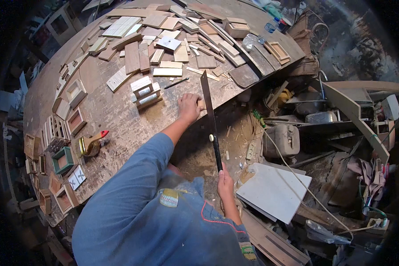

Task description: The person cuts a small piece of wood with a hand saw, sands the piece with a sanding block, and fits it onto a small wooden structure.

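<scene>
My right hand is wrapped round the black handle of a hand saw. Its long narrow blade points away from me, across the table's edge. Against that edge, my left hand presses down on a small wood piece, with its fingers curled over it. The blade passes right beside this piece; whether the teeth touch it, I cannot tell. Just left of my left hand stands a small wooden frame-like block, and a dark pencil-like stick lies beyond the hand.
Many loose wooden boards cover the table's far part. Small wooden boxes line the left side, near a brush with a red-tipped handle in a jar. To the right, below the table, sit a white panel, a jerrycan and a trailing cord.
</scene>
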`<state>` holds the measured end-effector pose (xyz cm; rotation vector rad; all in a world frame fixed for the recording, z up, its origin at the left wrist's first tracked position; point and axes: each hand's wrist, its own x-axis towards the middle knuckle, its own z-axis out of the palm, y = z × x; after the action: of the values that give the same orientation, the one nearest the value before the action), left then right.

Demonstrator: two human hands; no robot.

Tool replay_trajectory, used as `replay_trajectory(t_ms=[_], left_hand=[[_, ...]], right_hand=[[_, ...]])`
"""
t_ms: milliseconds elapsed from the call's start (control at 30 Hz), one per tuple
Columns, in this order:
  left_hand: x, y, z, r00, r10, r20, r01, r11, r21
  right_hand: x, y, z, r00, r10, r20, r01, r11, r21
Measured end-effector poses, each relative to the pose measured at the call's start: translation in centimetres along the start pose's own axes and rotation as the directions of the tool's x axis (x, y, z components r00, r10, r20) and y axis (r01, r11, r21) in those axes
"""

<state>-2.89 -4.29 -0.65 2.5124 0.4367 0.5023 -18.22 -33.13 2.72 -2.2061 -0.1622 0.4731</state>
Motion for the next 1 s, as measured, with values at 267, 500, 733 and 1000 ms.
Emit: replay_trajectory(t_ms=[267,500,733,1000], left_hand=[[-0.3,0.2,0.5,0.997,0.041,-0.071,-0.042,0.999,-0.013],[0.0,0.3,0.5,0.998,0.048,-0.051,-0.048,0.999,-0.005],[0.3,0.3,1.0,0.991,0.056,-0.122,-0.056,0.998,0.009],[0.2,-0.2,1.1,0.985,0.14,-0.097,-0.153,0.977,-0.146]], right_hand=[[0.9,1.6,1.4,0.998,0.065,0.006,-0.065,0.996,0.061],[1.1,1.7,1.3,0.997,-0.032,-0.07,0.038,0.995,0.093],[0.5,-1.1,-0.1,0.998,0.002,-0.059,-0.012,0.984,-0.178],[-1.9,-0.7,0.0,0.99,-0.06,-0.129,0.049,0.995,-0.09]])
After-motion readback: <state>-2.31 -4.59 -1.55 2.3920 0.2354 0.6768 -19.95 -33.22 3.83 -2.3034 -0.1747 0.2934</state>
